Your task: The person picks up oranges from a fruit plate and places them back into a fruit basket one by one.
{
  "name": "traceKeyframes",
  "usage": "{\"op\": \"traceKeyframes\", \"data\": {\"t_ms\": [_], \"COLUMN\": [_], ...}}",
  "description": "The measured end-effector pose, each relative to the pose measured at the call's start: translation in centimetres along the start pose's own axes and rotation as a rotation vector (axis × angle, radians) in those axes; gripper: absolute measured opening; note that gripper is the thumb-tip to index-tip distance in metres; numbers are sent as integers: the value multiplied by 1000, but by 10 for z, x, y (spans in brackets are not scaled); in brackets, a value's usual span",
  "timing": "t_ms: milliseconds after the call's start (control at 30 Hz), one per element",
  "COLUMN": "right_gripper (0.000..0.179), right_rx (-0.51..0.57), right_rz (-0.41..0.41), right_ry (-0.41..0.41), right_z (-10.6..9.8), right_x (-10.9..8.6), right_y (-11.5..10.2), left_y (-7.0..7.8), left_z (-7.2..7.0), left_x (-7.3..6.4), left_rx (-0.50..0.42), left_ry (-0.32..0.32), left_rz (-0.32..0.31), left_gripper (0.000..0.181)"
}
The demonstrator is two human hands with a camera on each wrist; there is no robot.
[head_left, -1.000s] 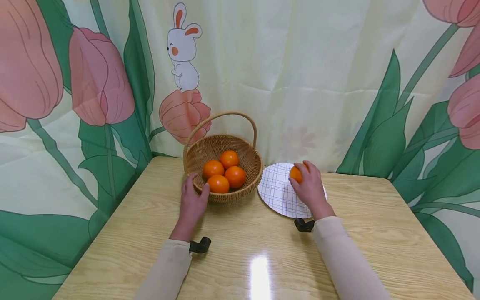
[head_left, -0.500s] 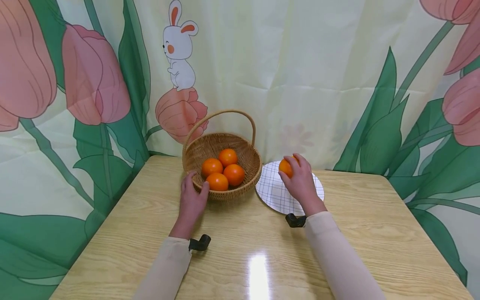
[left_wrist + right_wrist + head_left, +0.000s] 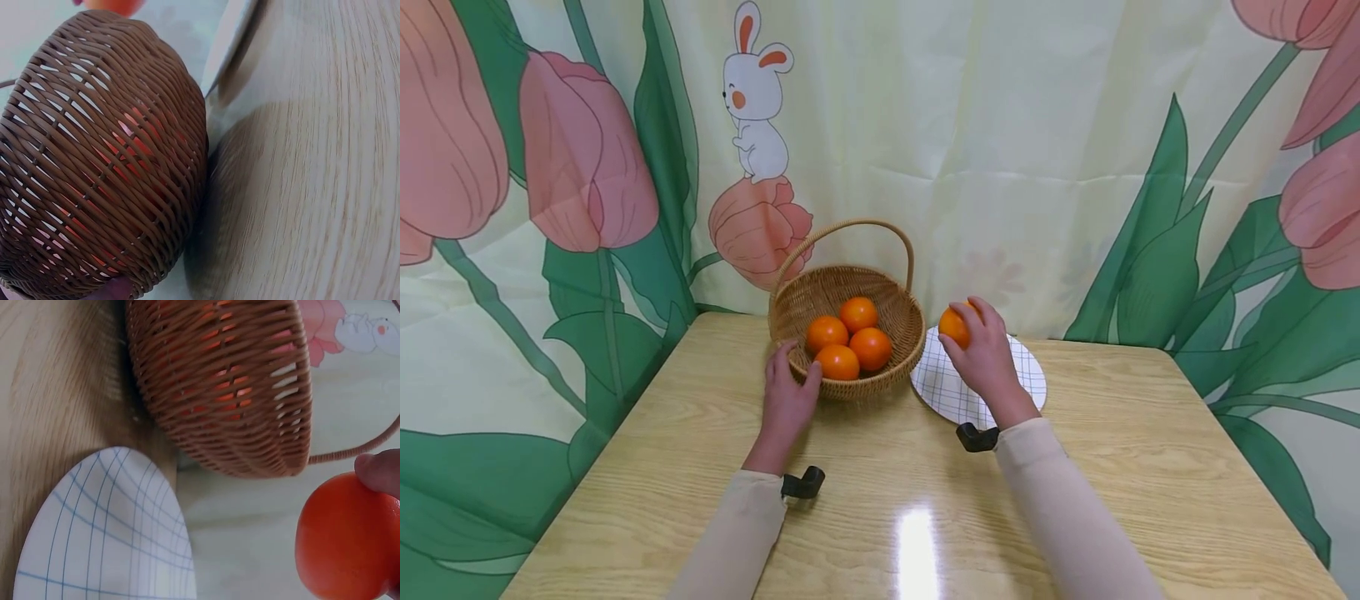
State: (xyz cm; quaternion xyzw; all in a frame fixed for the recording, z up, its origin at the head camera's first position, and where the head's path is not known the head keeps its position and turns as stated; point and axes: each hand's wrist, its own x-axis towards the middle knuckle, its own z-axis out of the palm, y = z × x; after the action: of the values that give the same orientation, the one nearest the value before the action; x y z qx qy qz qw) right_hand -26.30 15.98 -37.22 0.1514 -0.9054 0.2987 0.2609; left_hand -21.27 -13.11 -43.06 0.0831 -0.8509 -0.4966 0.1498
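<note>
My right hand [image 3: 988,354] pinches an orange [image 3: 953,328] between thumb and fingers, above the left part of a white plate with a blue grid pattern [image 3: 946,392]. The right wrist view shows the held orange [image 3: 344,540] raised beside the wicker basket [image 3: 219,394], a thumb [image 3: 378,470] on its side. Several more oranges [image 3: 871,348] lie inside the brown basket [image 3: 880,384], which has a tall arched handle. My left hand [image 3: 788,398] holds the basket's front left rim. In the left wrist view, the basket wall [image 3: 106,162] hides most of that hand.
A light wooden table [image 3: 865,467] carries the basket and plate, which stand close side by side near its back edge. Right behind hangs a curtain [image 3: 1022,167] printed with tulips and a white rabbit. The basket handle [image 3: 865,222] arches over the basket.
My right hand has carried the orange up and left from over the plate's middle toward the basket. The left hand keeps its place on the rim. The head view has shifted slightly.
</note>
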Motion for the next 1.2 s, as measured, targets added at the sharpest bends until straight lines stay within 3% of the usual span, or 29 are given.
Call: {"op": "traceKeyframes", "data": {"t_ms": [400,1200], "right_gripper": [46,46], "right_rx": [25,45], "right_rz": [-71,-111], "right_ry": [43,-44], "right_z": [2,16], "right_x": [5,9], "right_y": [-19,-43], "left_y": [2,1], "left_z": [4,11], "left_x": [1,5], "left_rx": [-2,-23], "left_ry": [6,10], "left_rz": [9,50], "left_gripper": [59,59]}}
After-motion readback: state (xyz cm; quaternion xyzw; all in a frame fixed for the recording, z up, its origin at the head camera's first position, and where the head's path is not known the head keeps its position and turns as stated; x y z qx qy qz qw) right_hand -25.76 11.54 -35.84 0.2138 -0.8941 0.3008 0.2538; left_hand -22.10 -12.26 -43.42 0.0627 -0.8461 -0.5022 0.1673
